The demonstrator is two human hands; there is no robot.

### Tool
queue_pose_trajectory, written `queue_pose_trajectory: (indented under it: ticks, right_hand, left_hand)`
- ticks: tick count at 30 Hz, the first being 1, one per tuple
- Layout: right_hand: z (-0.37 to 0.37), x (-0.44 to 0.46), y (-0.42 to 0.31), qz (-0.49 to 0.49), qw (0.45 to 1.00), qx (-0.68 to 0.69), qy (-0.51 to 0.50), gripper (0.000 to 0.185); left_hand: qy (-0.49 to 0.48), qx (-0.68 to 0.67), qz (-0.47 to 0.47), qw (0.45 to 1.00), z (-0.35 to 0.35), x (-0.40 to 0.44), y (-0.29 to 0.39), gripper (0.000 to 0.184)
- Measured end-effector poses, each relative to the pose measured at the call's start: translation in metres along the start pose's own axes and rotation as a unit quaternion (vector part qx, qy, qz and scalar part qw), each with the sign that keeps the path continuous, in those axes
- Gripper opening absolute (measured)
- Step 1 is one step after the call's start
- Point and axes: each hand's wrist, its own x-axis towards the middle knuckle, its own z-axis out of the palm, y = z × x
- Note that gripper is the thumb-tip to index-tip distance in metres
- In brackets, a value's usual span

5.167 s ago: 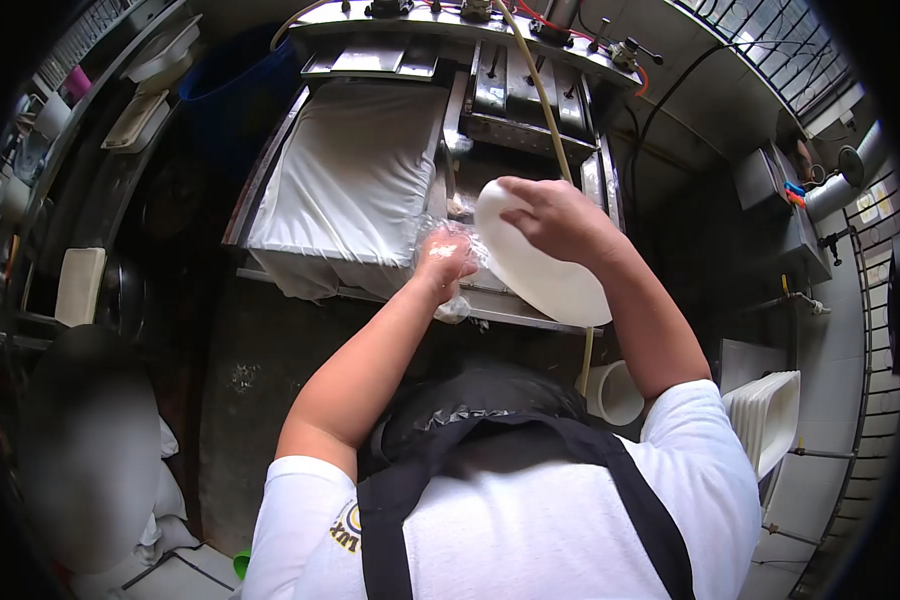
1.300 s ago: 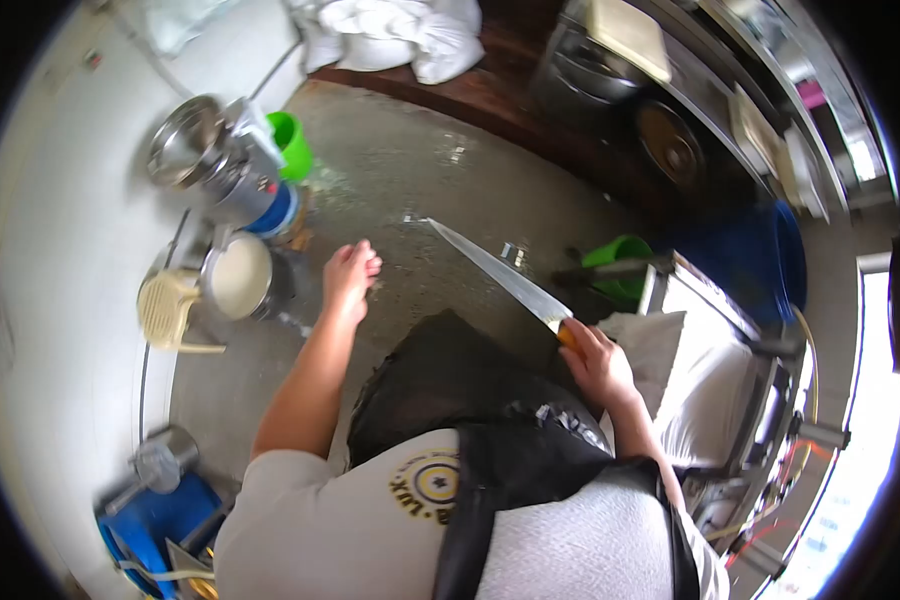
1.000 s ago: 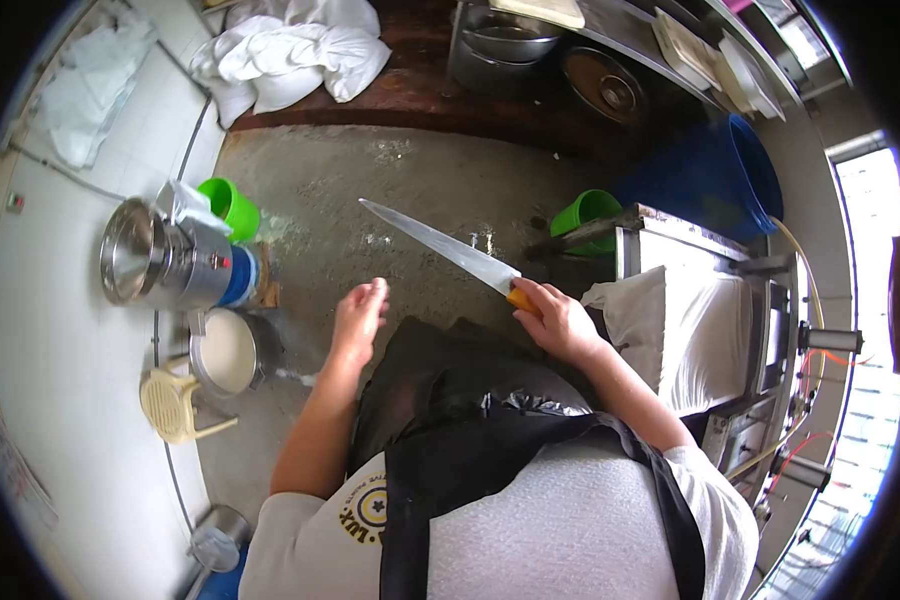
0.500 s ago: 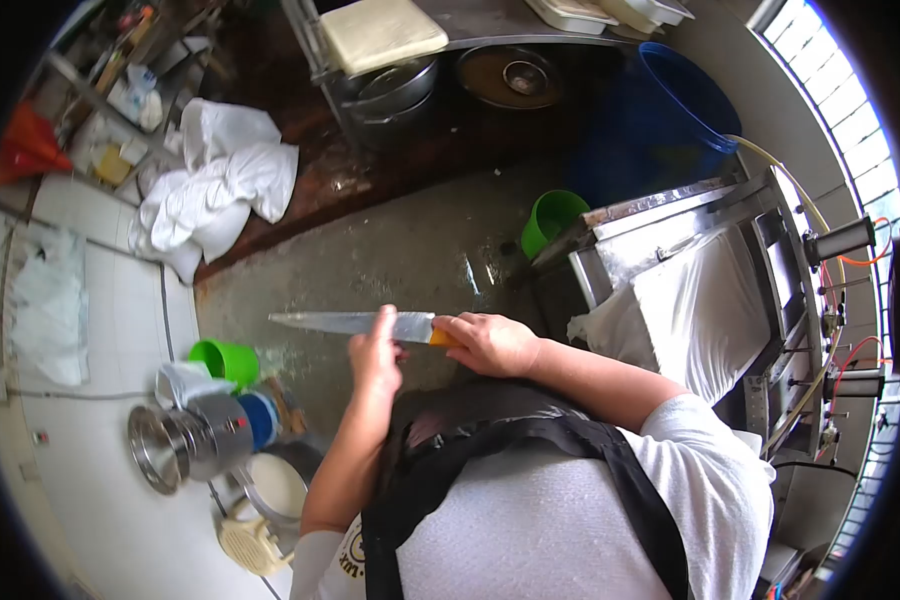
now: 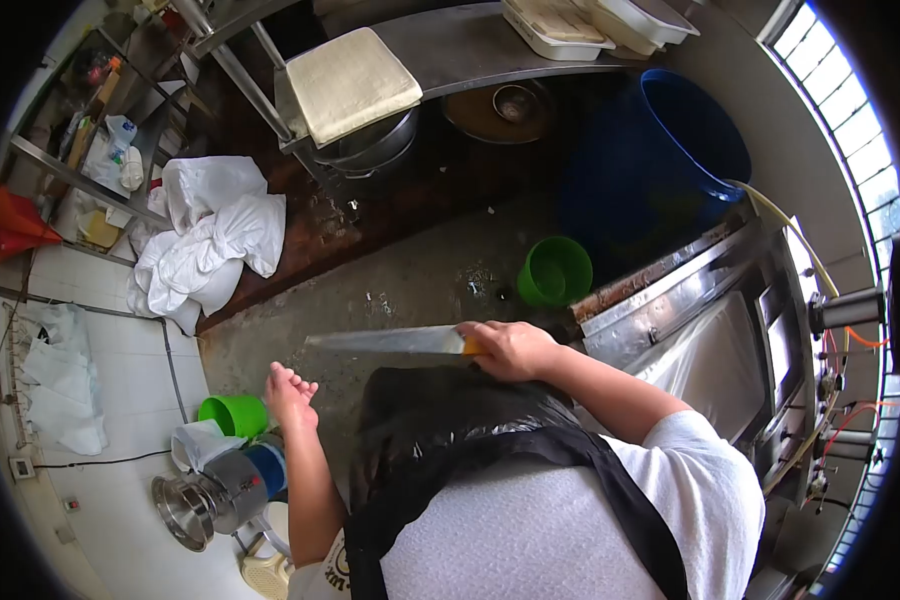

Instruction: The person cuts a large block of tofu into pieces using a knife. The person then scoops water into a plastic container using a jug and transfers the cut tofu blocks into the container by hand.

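My right hand (image 5: pixel 513 350) is wrapped round the yellow-orange handle of a large knife (image 5: pixel 395 341). The long blade points left over the wet floor, held in front of my black apron (image 5: pixel 410 405). My left hand (image 5: pixel 292 398) is raised below and left of the blade's tip, apart from it. Its fingers are loosely bent with gaps between them, and nothing shows in them. Beyond that hand, at the lower left, stand a green bucket (image 5: pixel 220 412) and a steel machine with a round flared mouth (image 5: pixel 185 515).
A steel press (image 5: pixel 660 285) with hoses stands at my right, beside a green bucket (image 5: pixel 555 272) and a big blue barrel (image 5: pixel 660 150). Ahead, a pale square slab (image 5: pixel 355 85) rests on a steel table. White sacks (image 5: pixel 210 245) lie at the left.
My left hand has come off the blade and moved left and down. The knife has shifted right and slightly down in my right hand. My view has tilted up a little.
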Motion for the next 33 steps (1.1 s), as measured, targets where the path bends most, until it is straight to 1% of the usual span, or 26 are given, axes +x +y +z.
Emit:
queue_pose_trajectory:
  ticks: [2, 3, 4, 5, 6, 7, 8, 9, 10, 11, 12, 13, 14, 15, 17, 18, 19, 20, 21, 22, 24, 26, 28, 31, 32, 33]
  right_hand:
    - [-0.006, 0.004, 0.023, 0.120, 0.990, 0.069, 0.038, 0.064]
    - [0.001, 0.008, 0.042, 0.152, 0.977, 0.120, 0.094, 0.066]
    - [0.013, 0.014, 0.062, 0.183, 0.956, 0.171, 0.150, 0.067]
    - [0.020, 0.024, 0.078, 0.241, 0.924, 0.218, 0.199, 0.069]
    - [0.045, 0.038, 0.112, 0.237, 0.899, 0.217, 0.298, 0.054]
    - [0.028, 0.053, 0.109, 0.336, 0.823, 0.361, 0.283, 0.043]
    - [0.009, 0.070, 0.107, 0.423, 0.716, 0.491, 0.260, 0.032]
    - [0.003, 0.088, 0.115, 0.442, 0.675, 0.514, 0.291, 0.024]
    - [0.002, 0.105, 0.126, 0.459, 0.632, 0.536, 0.322, 0.017]
    - [0.003, 0.117, 0.145, 0.466, 0.623, 0.543, 0.315, 0.014]
    - [-0.002, 0.128, 0.154, 0.463, 0.619, 0.550, 0.317, 0.015]
    - [-0.007, 0.139, 0.155, 0.460, 0.627, 0.530, 0.338, 0.016]
    - [-0.013, 0.152, 0.152, 0.457, 0.636, 0.510, 0.356, 0.017]
    - [-0.018, 0.164, 0.147, 0.462, 0.636, 0.506, 0.355, 0.017]
    - [-0.031, 0.186, 0.137, 0.458, 0.670, 0.381, 0.443, 0.020]
    - [-0.040, 0.194, 0.132, 0.462, 0.668, 0.378, 0.444, 0.020]
    - [-0.051, 0.198, 0.125, 0.452, 0.684, 0.381, 0.428, 0.022]
    - [-0.062, 0.203, 0.118, 0.442, 0.698, 0.383, 0.413, 0.023]
    - [-0.073, 0.208, 0.110, 0.443, 0.706, 0.386, 0.396, 0.024]
    - [-0.079, 0.213, 0.106, 0.448, 0.703, 0.383, 0.397, 0.024]
    - [-0.090, 0.219, 0.102, 0.443, 0.721, 0.397, 0.356, 0.024]
    - [-0.102, 0.232, 0.092, 0.436, 0.707, 0.424, 0.361, 0.022]
    - [-0.119, 0.241, 0.092, 0.399, 0.703, 0.467, 0.358, 0.023]
    - [-0.150, 0.252, 0.100, 0.314, 0.702, 0.534, 0.351, 0.028]
    - [-0.162, 0.256, 0.104, 0.313, 0.700, 0.537, 0.353, 0.028]
    - [-0.173, 0.260, 0.107, 0.286, 0.706, 0.551, 0.342, 0.029]
  left_hand:
    - [0.034, 0.181, 0.105, 0.977, -0.017, 0.049, -0.027, 0.026]
    - [0.033, 0.307, 0.259, 0.915, -0.018, 0.059, -0.038, 0.022]
    - [0.035, 0.306, 0.256, 0.916, -0.007, 0.060, -0.034, 0.022]
    - [0.019, 0.246, 0.120, 0.962, 0.007, 0.054, -0.023, 0.021]
    - [0.002, 0.180, -0.018, 0.984, 0.017, 0.059, -0.014, 0.020]
    - [-0.010, 0.196, -0.046, 0.979, 0.018, 0.083, -0.024, 0.020]
    - [-0.041, 0.256, 0.019, 0.966, 0.021, 0.111, -0.040, 0.022]
    - [-0.079, 0.354, 0.025, 0.932, 0.030, 0.131, -0.042, 0.021]
    - [-0.117, 0.447, 0.031, 0.886, 0.044, 0.151, -0.042, 0.022]
    - [-0.139, 0.395, 0.057, 0.906, 0.062, 0.170, -0.044, 0.023]
    - [-0.159, 0.341, 0.082, 0.923, 0.083, 0.191, -0.043, 0.024]
    - [-0.159, 0.235, -0.079, 0.956, 0.106, 0.208, -0.027, 0.022]
    - [-0.172, 0.333, 0.028, 0.927, 0.123, 0.237, -0.028, 0.022]
    - [-0.182, 0.423, 0.133, 0.878, 0.140, 0.264, -0.030, 0.021]
    - [-0.222, 0.483, 0.160, 0.832, 0.196, 0.299, 0.003, 0.022]
    - [-0.216, 0.376, 0.198, 0.879, 0.223, 0.316, 0.007, 0.021]
    - [-0.247, 0.325, 0.069, 0.910, 0.249, 0.331, 0.029, 0.018]
    - [-0.264, 0.258, 0.061, 0.927, 0.271, 0.354, 0.032, 0.016]
    - [-0.272, 0.233, 0.023, 0.933, 0.293, 0.371, 0.046, 0.015]
    - [-0.272, 0.174, -0.036, 0.946, 0.313, 0.388, 0.056, 0.017]
    - [-0.223, 0.161, -0.082, 0.958, 0.350, 0.409, 0.073, 0.020]
    - [-0.238, 0.084, -0.140, 0.958, 0.370, 0.443, 0.065, 0.020]
    - [-0.261, 0.035, -0.167, 0.950, 0.388, 0.459, 0.064, 0.014]
    - [-0.287, 0.045, -0.173, 0.941, 0.405, 0.461, 0.065, 0.013]
    - [-0.280, 0.049, -0.171, 0.943, 0.407, 0.458, 0.069, 0.012]
    - [-0.271, 0.054, -0.168, 0.946, 0.406, 0.457, 0.072, 0.012]
